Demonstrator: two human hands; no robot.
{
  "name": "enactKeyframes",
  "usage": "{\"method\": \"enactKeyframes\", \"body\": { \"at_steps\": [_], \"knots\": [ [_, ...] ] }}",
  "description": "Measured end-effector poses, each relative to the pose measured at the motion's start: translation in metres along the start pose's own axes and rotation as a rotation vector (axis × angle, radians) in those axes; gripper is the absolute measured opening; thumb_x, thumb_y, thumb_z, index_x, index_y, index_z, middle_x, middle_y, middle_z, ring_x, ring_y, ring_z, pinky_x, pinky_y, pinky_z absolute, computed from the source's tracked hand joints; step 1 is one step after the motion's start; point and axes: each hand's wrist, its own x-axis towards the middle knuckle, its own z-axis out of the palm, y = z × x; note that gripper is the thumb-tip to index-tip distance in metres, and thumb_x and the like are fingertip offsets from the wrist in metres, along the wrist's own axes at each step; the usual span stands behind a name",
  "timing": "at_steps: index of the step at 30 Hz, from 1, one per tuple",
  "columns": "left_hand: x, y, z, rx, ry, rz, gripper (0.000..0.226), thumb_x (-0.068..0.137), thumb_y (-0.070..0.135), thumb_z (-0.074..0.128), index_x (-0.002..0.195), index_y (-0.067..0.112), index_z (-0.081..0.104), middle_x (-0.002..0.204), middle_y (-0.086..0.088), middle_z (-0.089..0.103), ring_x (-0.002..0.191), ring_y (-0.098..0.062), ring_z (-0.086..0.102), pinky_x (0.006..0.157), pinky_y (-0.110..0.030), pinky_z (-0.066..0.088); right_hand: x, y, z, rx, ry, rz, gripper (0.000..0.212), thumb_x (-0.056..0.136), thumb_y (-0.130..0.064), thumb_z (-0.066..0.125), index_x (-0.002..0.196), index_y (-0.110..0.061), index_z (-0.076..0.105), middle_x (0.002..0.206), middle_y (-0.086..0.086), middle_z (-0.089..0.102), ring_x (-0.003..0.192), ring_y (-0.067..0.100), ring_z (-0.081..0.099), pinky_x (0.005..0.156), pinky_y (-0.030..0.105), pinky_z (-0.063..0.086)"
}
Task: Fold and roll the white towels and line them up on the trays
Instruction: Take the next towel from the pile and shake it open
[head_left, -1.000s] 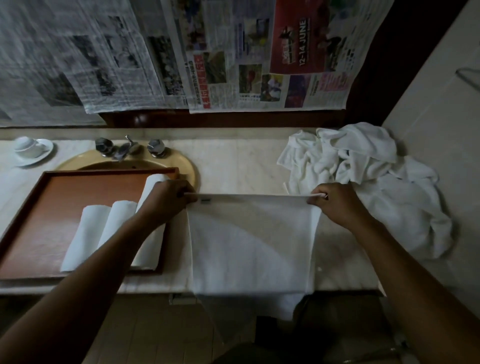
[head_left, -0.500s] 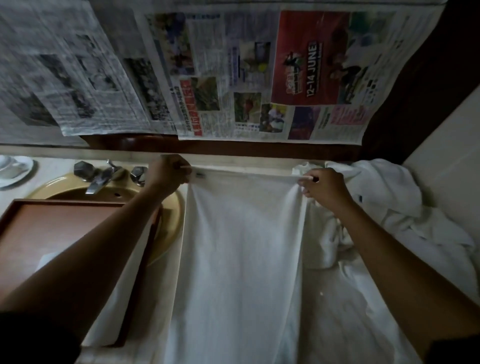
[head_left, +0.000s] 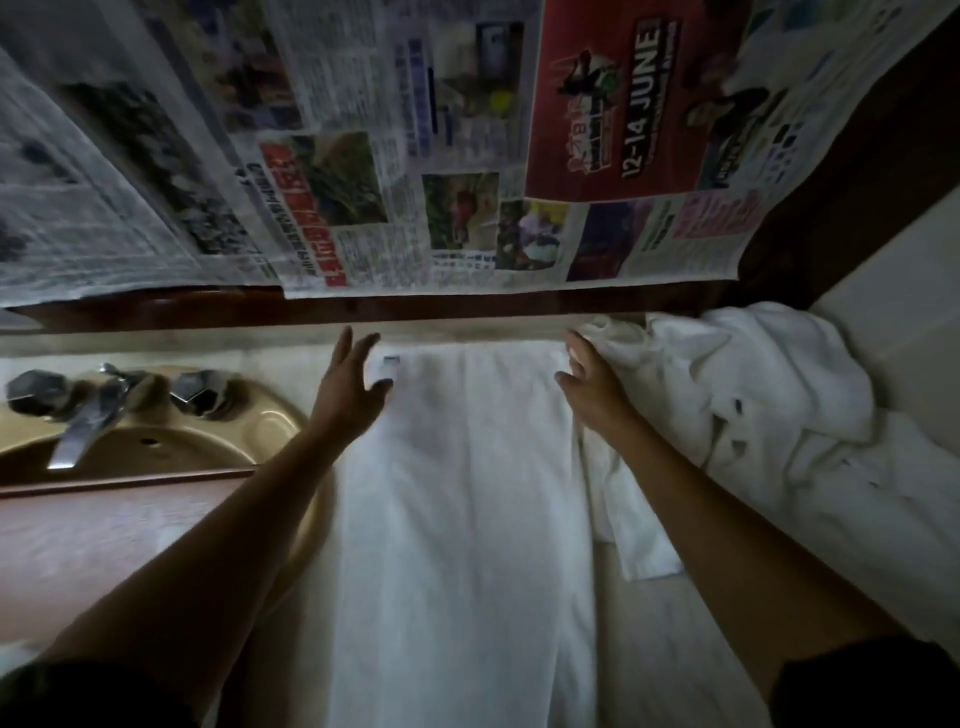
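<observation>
One white towel (head_left: 467, 493) lies spread flat on the worktop (head_left: 639, 665), running lengthwise from the near edge to the far wall, with a small label (head_left: 390, 359) at its far left corner. The left hand (head_left: 348, 395) is at that far left corner and the right hand (head_left: 592, 395) at the far right one. Both have their fingers stretched out, so each grip is apart and clamped on nothing; the fingertips lie on or just over the cloth.

I judge this to be the laying-out step: the towel is flat and neither folded nor rolled yet. The next move calls for taking a long edge or an end in both hands, folding it over evenly with the edges matched, then rolling it tight.

The heap of loose towels (head_left: 753, 405) at the right touches the spread towel's far right corner, so care is needed to catch one layer only. The brown tray (head_left: 104, 535) lies at the left over the sink basin (head_left: 208, 447), near side of the tap (head_left: 83, 415). It is blurred, and what it carries cannot be made out.
</observation>
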Motion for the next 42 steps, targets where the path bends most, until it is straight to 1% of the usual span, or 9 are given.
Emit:
{"method": "enactKeyframes", "body": {
  "at_steps": [3,8,13,20,24,32,34,37,42],
  "knots": [
    [-0.049,-0.003,0.036,0.036,-0.005,0.080,0.076,0.095,0.028,0.071,0.160,0.027,0.031,0.173,0.001,0.004,0.136,-0.025,0.052,0.104,-0.042,0.047,-0.040,0.026,0.011,-0.224,0.120,-0.171,0.066,0.099,-0.012,0.056,0.159,-0.020,0.031,0.164,-0.001,0.034,0.149,0.015,0.032,0.121,0.034,0.029],
    [-0.150,-0.011,0.104,0.281,-0.083,0.254,0.072,0.101,0.051,0.042,0.164,0.032,0.013,0.173,0.001,-0.005,0.159,-0.022,-0.007,0.127,-0.054,0.008,-0.095,0.068,0.013,-0.755,0.384,-0.324,0.062,0.091,-0.012,0.052,0.153,-0.017,0.044,0.162,0.011,0.037,0.154,0.032,0.023,0.125,0.053,0.007],
    [-0.170,-0.021,0.127,0.363,-0.077,0.257,0.068,0.104,0.057,0.032,0.164,0.029,0.016,0.173,0.000,0.004,0.159,-0.024,0.000,0.125,-0.058,0.012,-0.087,0.124,-0.019,-1.076,0.242,-0.382,0.053,0.100,-0.035,0.048,0.151,-0.022,0.049,0.165,0.005,0.034,0.153,0.031,0.027,0.122,0.062,0.013],
    [-0.168,-0.025,0.130,0.401,-0.055,0.268,0.070,0.102,0.057,0.032,0.164,0.028,0.020,0.172,-0.003,0.007,0.159,-0.025,0.004,0.124,-0.059,0.014,-0.069,0.154,-0.122,-1.217,0.174,-0.291,0.058,0.094,-0.031,0.034,0.149,-0.020,0.050,0.158,0.006,0.044,0.145,0.030,0.039,0.115,0.059,0.025],
    [-0.181,-0.012,0.124,0.412,-0.128,0.166,0.071,0.103,0.061,0.019,0.165,0.028,0.008,0.172,-0.004,-0.004,0.158,-0.025,-0.009,0.126,-0.057,0.006,-0.073,0.140,-0.114,-1.205,0.137,-0.248,0.064,0.085,-0.033,0.033,0.142,-0.013,0.054,0.152,0.013,0.048,0.142,0.035,0.041,0.113,0.063,0.027],
    [-0.300,-0.010,0.146,0.339,-0.094,0.112,0.063,0.105,0.051,0.026,0.164,0.028,0.020,0.172,-0.007,0.007,0.159,-0.029,0.001,0.124,-0.057,0.008,-0.096,0.132,-0.080,-1.090,0.197,-0.305,0.072,0.077,-0.030,0.079,0.141,-0.012,0.054,0.155,0.015,0.042,0.146,0.038,0.033,0.114,0.063,0.023],
    [-0.297,-0.010,0.152,0.334,-0.083,0.097,0.064,0.105,0.051,0.028,0.164,0.029,0.017,0.172,-0.005,0.003,0.159,-0.027,-0.003,0.124,-0.056,0.005,-0.124,0.131,-0.060,-0.946,0.277,-0.325,0.065,0.082,-0.025,0.073,0.142,-0.010,0.054,0.154,0.019,0.043,0.144,0.041,0.035,0.114,0.060,0.025],
    [-0.287,-0.008,0.149,0.380,-0.124,0.097,0.066,0.105,0.049,0.033,0.164,0.025,0.018,0.172,-0.010,0.008,0.158,-0.032,0.004,0.123,-0.060,0.014,-0.193,0.123,-0.020,-0.725,0.332,-0.391,0.054,0.084,-0.030,0.055,0.132,-0.006,0.060,0.132,0.023,0.057,0.120,0.045,0.054,0.099,0.052,0.044],
    [-0.312,-0.013,0.119,0.242,-0.014,0.004,0.059,0.102,0.042,0.040,0.156,0.020,0.034,0.163,-0.011,0.034,0.150,-0.031,0.030,0.118,-0.053,0.030,-0.306,0.120,0.032,-0.513,0.083,-0.267,0.029,0.087,-0.049,0.061,0.102,-0.024,0.060,0.091,-0.002,0.059,0.088,0.024,0.058,0.077,0.039,0.050]
  ]
}}
